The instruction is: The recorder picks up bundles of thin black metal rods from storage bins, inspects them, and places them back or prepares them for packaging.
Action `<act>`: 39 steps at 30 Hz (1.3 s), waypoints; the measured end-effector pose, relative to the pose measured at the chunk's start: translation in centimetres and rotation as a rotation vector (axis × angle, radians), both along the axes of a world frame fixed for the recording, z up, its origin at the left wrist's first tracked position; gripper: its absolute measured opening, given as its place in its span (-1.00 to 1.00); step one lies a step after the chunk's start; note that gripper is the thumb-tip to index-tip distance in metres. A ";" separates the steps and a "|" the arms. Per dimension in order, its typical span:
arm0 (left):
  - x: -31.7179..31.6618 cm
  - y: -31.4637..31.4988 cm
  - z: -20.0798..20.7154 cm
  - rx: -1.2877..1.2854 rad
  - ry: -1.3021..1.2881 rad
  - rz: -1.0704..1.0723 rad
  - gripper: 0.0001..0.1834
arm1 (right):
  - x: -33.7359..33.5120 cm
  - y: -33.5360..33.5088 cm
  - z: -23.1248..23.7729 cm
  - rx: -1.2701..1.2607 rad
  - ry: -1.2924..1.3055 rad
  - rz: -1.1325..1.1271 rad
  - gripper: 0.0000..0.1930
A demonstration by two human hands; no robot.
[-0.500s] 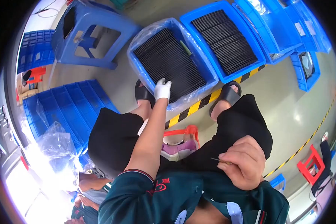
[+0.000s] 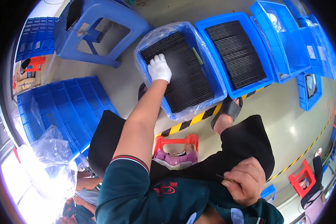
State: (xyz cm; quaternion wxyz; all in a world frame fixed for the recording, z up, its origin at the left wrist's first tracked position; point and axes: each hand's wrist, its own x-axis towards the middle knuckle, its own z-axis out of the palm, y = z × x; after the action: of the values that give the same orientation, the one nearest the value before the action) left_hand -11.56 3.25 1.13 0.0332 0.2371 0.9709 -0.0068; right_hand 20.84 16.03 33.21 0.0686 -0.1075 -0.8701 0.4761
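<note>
My left hand (image 2: 160, 68), in a white glove, lies over the rows of thin black strips (image 2: 188, 80) packed in a plastic-lined blue bin (image 2: 220, 86). Its fingers are stretched out near the left side of the rows, and nothing shows in its grip. A narrow green piece (image 2: 197, 56) is wedged at the bin's right inner side. Close to my body, my bare right hand (image 2: 246, 180) is closed in a pinch on a thin, needle-like tool (image 2: 224, 178). The tool's dark tip points left; the rest of it is hidden by the fingers.
Beside the lined bin stands another blue bin (image 2: 267, 84) of black strips. More blue crates (image 2: 283, 37) are stacked at right. A blue stool (image 2: 100, 58) and a ribbed blue crate stack (image 2: 59, 108) are at left. Yellow-black tape (image 2: 192, 121) crosses the floor; people sit lower left.
My left hand has moved up and away along the strips, its fingers now more stretched out. The right hand stays by my body with the thin tool, and the view has shifted slightly.
</note>
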 end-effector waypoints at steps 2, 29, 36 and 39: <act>-1.8 1.5 -1.1 0.023 0.073 -0.090 -0.66 | -0.2 0.3 0.1 0.002 -0.017 -0.017 -0.77; -7.7 4.8 -0.1 -0.186 -0.334 -0.252 -0.66 | -2.6 0.8 -0.3 -0.150 -0.085 -0.002 -0.80; -3.2 4.3 -1.5 -0.208 -0.263 -0.373 -0.80 | -2.4 0.5 -0.3 -0.145 -0.049 -0.018 -0.78; -1.1 3.6 -1.9 -0.170 -0.272 -0.338 -0.81 | -2.1 0.4 -0.3 -0.145 -0.032 -0.013 -0.77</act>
State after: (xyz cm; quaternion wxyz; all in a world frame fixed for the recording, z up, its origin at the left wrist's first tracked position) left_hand -12.69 6.82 -0.75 0.1820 0.3915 0.8999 -0.0619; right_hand 18.77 16.44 32.90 0.0498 -0.1256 -0.8336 0.5355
